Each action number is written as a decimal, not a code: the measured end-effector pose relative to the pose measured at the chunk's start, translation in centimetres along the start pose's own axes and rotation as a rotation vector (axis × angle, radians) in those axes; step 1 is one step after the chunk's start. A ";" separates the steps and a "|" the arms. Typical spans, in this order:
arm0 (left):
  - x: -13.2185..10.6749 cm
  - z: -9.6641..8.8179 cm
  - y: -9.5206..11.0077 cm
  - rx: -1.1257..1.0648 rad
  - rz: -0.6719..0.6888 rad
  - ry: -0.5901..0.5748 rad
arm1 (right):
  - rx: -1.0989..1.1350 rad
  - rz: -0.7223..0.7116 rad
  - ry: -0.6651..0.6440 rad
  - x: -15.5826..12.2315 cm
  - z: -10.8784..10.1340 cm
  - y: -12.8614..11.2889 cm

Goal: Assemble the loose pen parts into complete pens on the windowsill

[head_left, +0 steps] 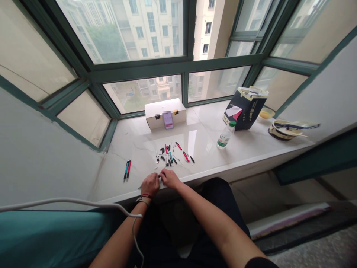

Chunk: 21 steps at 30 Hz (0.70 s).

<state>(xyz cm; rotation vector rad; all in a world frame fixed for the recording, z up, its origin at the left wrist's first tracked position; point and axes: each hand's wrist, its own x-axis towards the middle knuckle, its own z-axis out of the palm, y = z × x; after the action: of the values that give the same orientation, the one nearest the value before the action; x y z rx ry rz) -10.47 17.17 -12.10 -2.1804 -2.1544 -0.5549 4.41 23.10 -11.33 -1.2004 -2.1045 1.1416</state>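
Observation:
Above the sill's front edge, my left hand (150,184) is closed round a pen, most of it hidden in the fist. Its pointed tip (140,187) seems to stick out on the left. At the other end, the fingers of my right hand (169,178) pinch a small dark end piece close against the left hand. Just beyond lie scattered pen parts: a red barrel (186,156), a teal barrel (171,156), black grips (192,159), thin refills (178,160) and small clips. Two whole pens, a teal one (126,170) and a red one (128,170), lie side by side to the left.
A white box (165,113) stands against the window. On the right are a plastic bottle (226,135) with a green cap, a dark paper bag (245,109), a yellowish bowl (267,113) and a food tub (285,130). A white cable (69,201) crosses my left forearm.

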 end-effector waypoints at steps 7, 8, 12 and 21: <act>0.1 0.3 -0.2 0.018 0.012 0.009 | -0.077 -0.026 0.002 0.0 0.1 0.0; 0.0 0.3 -0.2 0.017 0.013 0.007 | -0.075 -0.037 -0.002 0.0 0.2 0.0; 0.0 0.3 -0.3 0.020 0.012 0.007 | -0.085 -0.054 0.005 -0.1 0.3 0.0; 0.0 0.5 -0.4 0.023 0.009 0.006 | -0.134 -0.028 0.015 -0.3 0.6 -0.2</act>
<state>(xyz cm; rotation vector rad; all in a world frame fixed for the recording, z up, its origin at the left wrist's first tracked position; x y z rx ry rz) -10.70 17.35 -12.65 -2.1734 -2.1354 -0.5334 4.04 22.57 -11.51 -1.2308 -2.2097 0.9894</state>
